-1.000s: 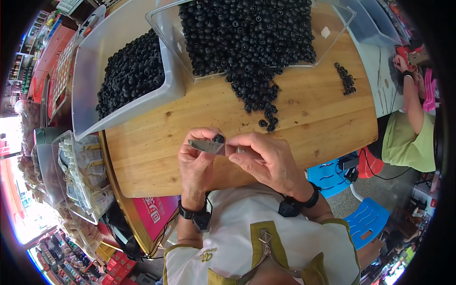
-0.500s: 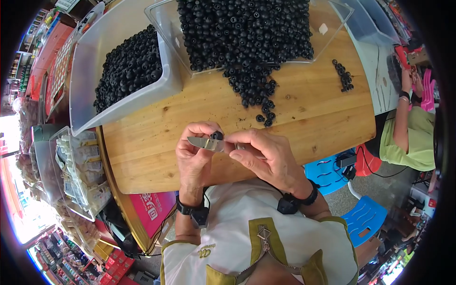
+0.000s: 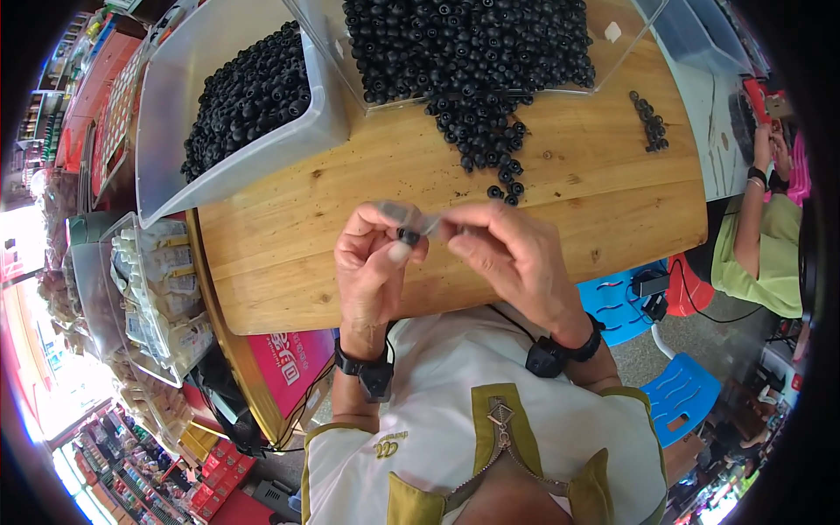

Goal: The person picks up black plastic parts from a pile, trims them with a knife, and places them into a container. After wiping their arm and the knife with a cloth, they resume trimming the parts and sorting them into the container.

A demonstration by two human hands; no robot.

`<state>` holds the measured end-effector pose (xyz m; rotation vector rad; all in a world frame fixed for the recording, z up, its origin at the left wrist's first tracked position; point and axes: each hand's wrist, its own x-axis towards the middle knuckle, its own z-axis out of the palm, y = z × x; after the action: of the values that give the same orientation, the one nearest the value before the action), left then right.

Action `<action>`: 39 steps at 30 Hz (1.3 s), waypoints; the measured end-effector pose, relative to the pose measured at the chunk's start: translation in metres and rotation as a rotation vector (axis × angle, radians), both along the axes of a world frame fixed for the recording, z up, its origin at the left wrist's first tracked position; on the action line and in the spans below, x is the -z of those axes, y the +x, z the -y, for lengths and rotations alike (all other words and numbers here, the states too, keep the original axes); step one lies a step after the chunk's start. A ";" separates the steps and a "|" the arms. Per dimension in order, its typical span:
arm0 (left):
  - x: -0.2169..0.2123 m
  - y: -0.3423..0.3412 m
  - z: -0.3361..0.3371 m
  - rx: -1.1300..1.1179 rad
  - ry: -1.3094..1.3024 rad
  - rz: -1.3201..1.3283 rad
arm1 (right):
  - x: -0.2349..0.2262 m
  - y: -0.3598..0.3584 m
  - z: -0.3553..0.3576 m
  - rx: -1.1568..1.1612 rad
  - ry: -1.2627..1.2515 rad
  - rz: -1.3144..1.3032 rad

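Observation:
Between the thumb and fingers of my left hand (image 3: 367, 262) is a small round black part (image 3: 408, 236) with a hole in it. My right hand (image 3: 516, 258) grips a small knife, its metal blade (image 3: 399, 213) smeared by motion and lying just beyond the black part, close to my left fingers. The knife's handle is mostly hidden in my right fingers. Both hands are held over the near side of the wooden table (image 3: 280, 254). A heap of similar black parts (image 3: 481, 131) spills toward me from a clear tray (image 3: 604, 83).
A translucent bin (image 3: 328, 122) full of black parts stands at the far left. A short row of black parts (image 3: 649, 122) lies at the right. Packed clear boxes (image 3: 162, 293) stand left of the table. Blue stools (image 3: 678, 402) and a co-worker in a green shirt (image 3: 761, 254) are at the right.
The knife blade has swung from in front of the black part to its far side. My left thumb now lies over the part. The whole view has shifted slightly.

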<state>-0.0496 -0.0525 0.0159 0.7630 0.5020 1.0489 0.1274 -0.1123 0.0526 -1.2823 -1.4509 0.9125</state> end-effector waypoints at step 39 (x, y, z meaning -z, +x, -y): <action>0.006 0.075 -0.011 0.140 0.815 -1.111 | 0.040 0.058 0.010 0.365 -0.384 -0.078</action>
<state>0.0255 -0.0411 0.0104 2.1055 0.9407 0.5873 0.1852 -0.1222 0.0124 -1.7049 -0.9605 1.0053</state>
